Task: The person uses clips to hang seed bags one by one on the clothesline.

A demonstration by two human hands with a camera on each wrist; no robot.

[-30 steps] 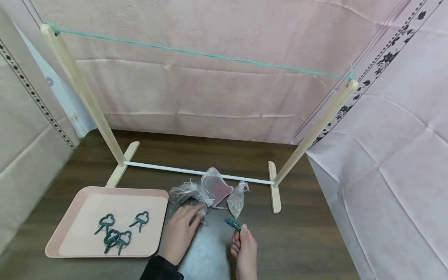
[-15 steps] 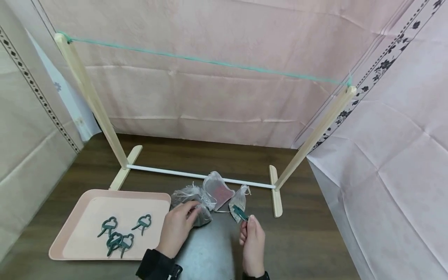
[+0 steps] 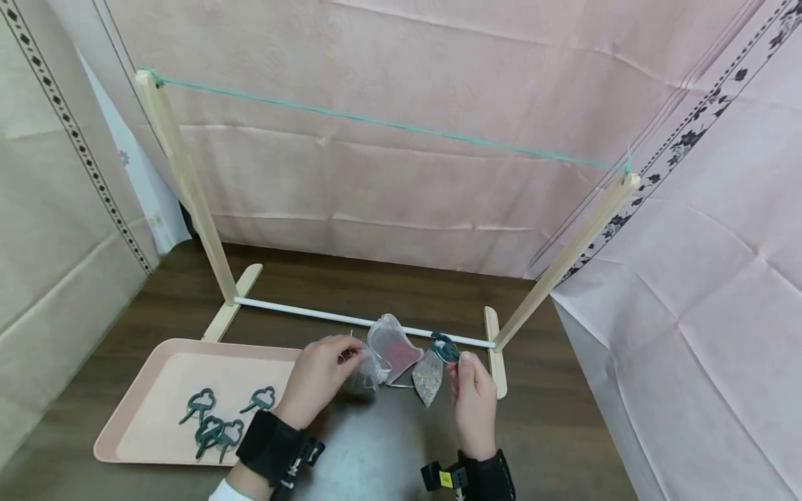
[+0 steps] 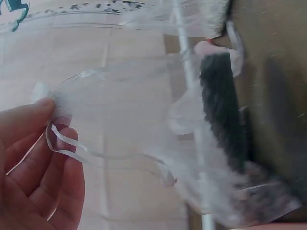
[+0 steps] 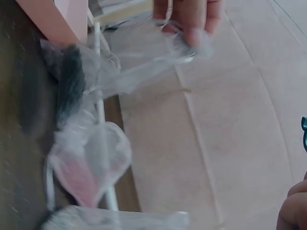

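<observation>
My left hand (image 3: 322, 376) pinches the gathered top of a sheer drawstring bag (image 3: 363, 376) between thumb and fingers. In the left wrist view its white drawstrings (image 4: 96, 155) hang in loops, and dark contents (image 4: 220, 105) fill its bottom. My right hand (image 3: 474, 403) grips a dark green clothespin (image 3: 443, 346) with a rounded outline, held up in front of the white rod. Beside the lifted bag lie a sheer bag with pink contents (image 3: 397, 351) and one with pale grainy contents (image 3: 428, 380). Another bag with speckled contents (image 4: 268, 191) shows in the left wrist view.
A pink tray (image 3: 134, 396) at the left holds several green clothespins (image 3: 200, 402). Behind the bags stands a frame of two wooden posts (image 3: 188, 188) joined low by a white rod (image 3: 301, 311). A green string (image 3: 388, 125) spans the post tops. Patterned cloth (image 3: 401, 188) surrounds the table.
My left hand has gone from reaching among the bags to lifting one by its top. The right hand has moved right and up with the clothespin. The head view has shifted slightly.
</observation>
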